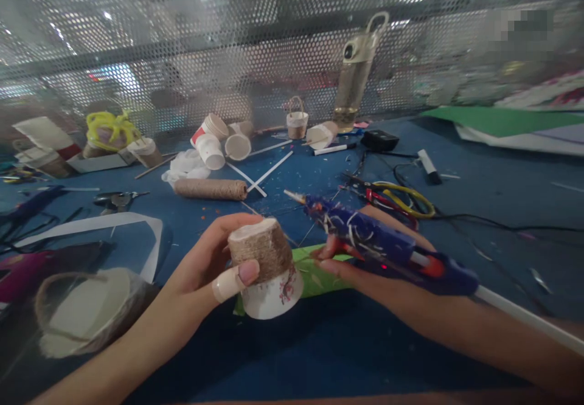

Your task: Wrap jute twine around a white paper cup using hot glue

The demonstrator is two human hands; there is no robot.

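Observation:
My left hand (205,274), a bandage round its thumb, grips a paper cup (274,292) held upside down. Brown twine (264,250) is wound round the cup's narrower part, while the white part by the rim shows a pink blossom print. In my right hand (365,280) is a blue hot glue gun (365,225), its nozzle pointing up and left beyond the cup. A white glue stick (524,314) sticks out of its back. The thumb and a finger of that hand come together near a thin strand leading to the cup. A green strip (326,271) lies beneath.
A twine roll (210,189) lies past my left hand, with paper cups (212,143) behind. Scissors (401,198) and a black cable (493,218) lie to the right. A bottle (353,76) stands by the perforated screen (182,46). A twine-handled basket (91,311) is at near left.

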